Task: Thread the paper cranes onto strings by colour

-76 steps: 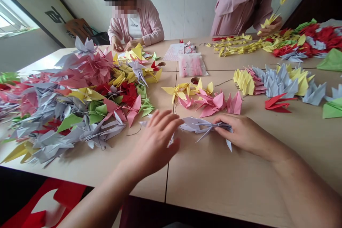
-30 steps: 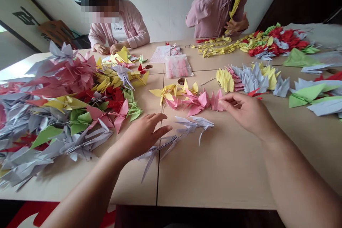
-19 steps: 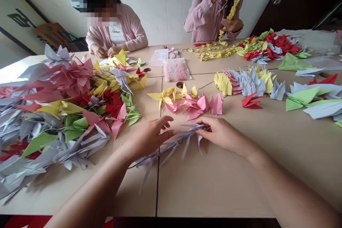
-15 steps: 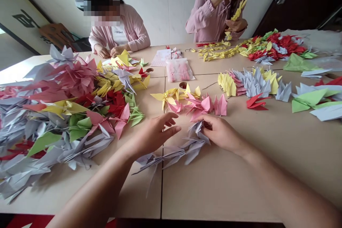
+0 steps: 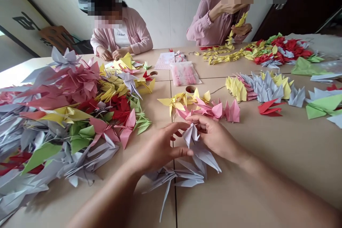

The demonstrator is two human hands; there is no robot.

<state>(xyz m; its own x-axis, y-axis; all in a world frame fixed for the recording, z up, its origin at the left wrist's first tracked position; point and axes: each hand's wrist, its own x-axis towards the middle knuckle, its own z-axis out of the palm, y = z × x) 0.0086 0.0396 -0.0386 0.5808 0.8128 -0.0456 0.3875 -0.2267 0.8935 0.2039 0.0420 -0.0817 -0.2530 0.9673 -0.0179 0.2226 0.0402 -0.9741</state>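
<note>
Pinched in the fingers of my right hand [image 5: 217, 137] is a pale grey folded paper crane [image 5: 190, 135], held just above the table. My left hand [image 5: 161, 148] is at the crane's left side, thumb and fingers apart; whether a fingertip touches the paper I cannot tell. Below my hands, more grey paper cranes [image 5: 187, 177] trail down to the left and look joined in a row. Just beyond my fingers lie pink paper cranes [image 5: 213, 110] and yellow ones [image 5: 173, 102].
A big heap of coloured cranes [image 5: 80, 82] covers the left side. Folded grey and yellow pieces [image 5: 267, 87] and a red crane [image 5: 269, 107] lie to the right. A plastic packet [image 5: 185, 73] is farther back. Two people in pink shirts [image 5: 137, 30] work across the table.
My left hand has moved right, closer to the grey crane in my right hand. That crane now stands more upright. The whole view has shifted slightly.
</note>
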